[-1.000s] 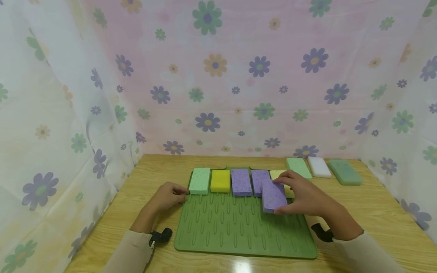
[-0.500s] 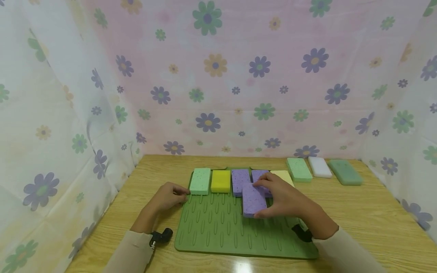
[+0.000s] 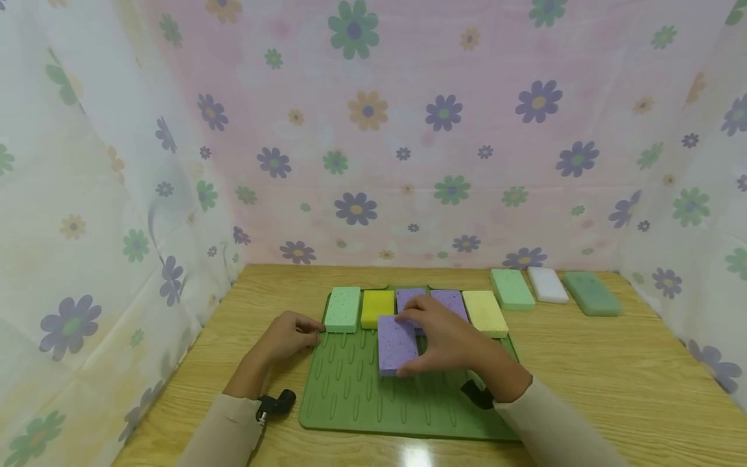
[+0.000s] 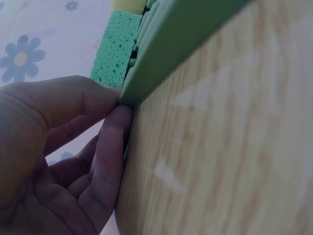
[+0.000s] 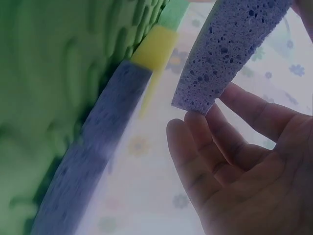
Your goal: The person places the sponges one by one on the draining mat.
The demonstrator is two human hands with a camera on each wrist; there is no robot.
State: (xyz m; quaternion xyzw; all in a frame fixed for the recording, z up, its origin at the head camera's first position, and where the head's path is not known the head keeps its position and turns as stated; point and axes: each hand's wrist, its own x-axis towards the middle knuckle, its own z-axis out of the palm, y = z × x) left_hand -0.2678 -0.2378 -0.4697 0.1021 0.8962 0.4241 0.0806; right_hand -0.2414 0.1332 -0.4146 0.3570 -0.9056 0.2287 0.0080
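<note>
My right hand (image 3: 449,337) grips a purple sponge (image 3: 397,347) between thumb and fingers, above the green ridged mat (image 3: 373,408). In the right wrist view, the pores of the held sponge (image 5: 225,54) show, and it is off the mat. My left hand (image 3: 288,338) stays at the mat's left edge. Up close in the left wrist view, its thumb and fingertips pinch that edge, next to a light green sponge (image 4: 116,46). Along the mat's back lie the light green sponge, a yellow sponge (image 3: 377,308), two purple sponges and a pale yellow sponge (image 3: 486,313).
Right of the mat, on the wooden table (image 3: 613,370), lie another light green sponge (image 3: 512,289), a white sponge (image 3: 547,285) and a grey-green sponge (image 3: 592,293). Flowered cloth (image 3: 408,162) hangs behind and on both sides.
My right hand has carried the purple sponge leftward across the mat, from near the pale yellow sponge to in front of the left purple one. The left hand has stayed in place.
</note>
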